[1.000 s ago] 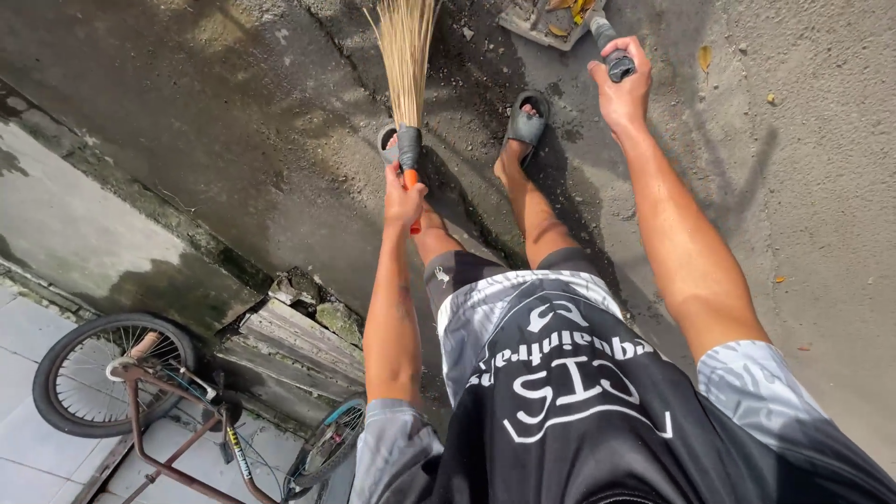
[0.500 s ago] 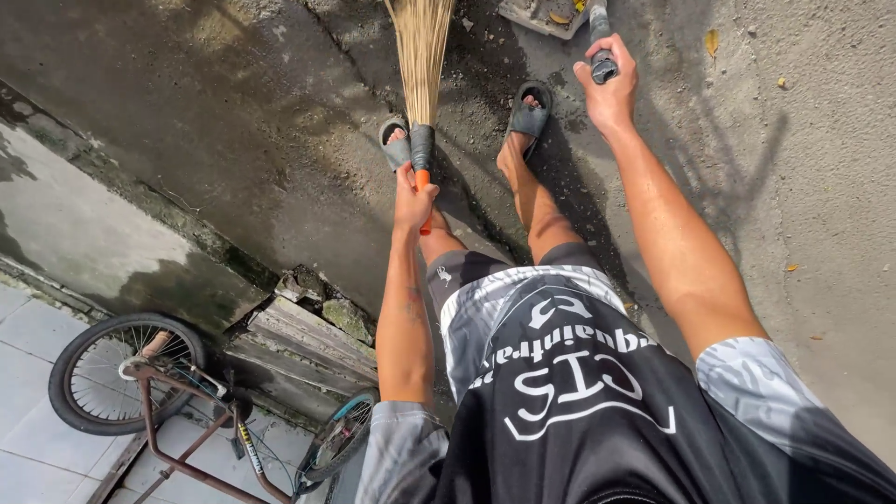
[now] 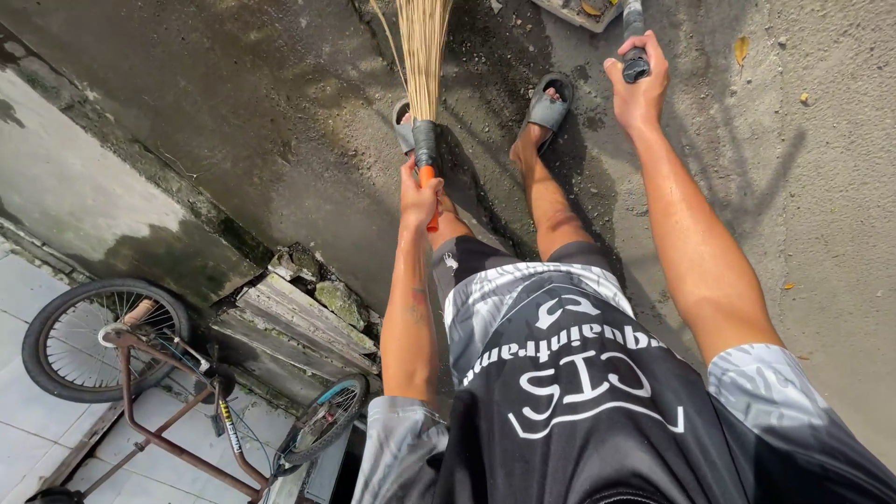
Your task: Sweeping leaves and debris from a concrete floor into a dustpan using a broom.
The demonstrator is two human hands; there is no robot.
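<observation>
A: Head view: your left hand (image 3: 419,191) has its fingers wrapped round the orange grip of the stick broom (image 3: 425,65), bristles swung further ahead over the concrete ground (image 3: 280,121).

B: And your right hand (image 3: 637,84) stays clenched on the dustpan handle (image 3: 634,37), by the sandals (image 3: 546,105).

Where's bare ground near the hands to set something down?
Bare concrete right of the right hand, only stray leaves. Open damp patch left of the broom. Crowded: between the sandals, and by the dustpan.
</observation>
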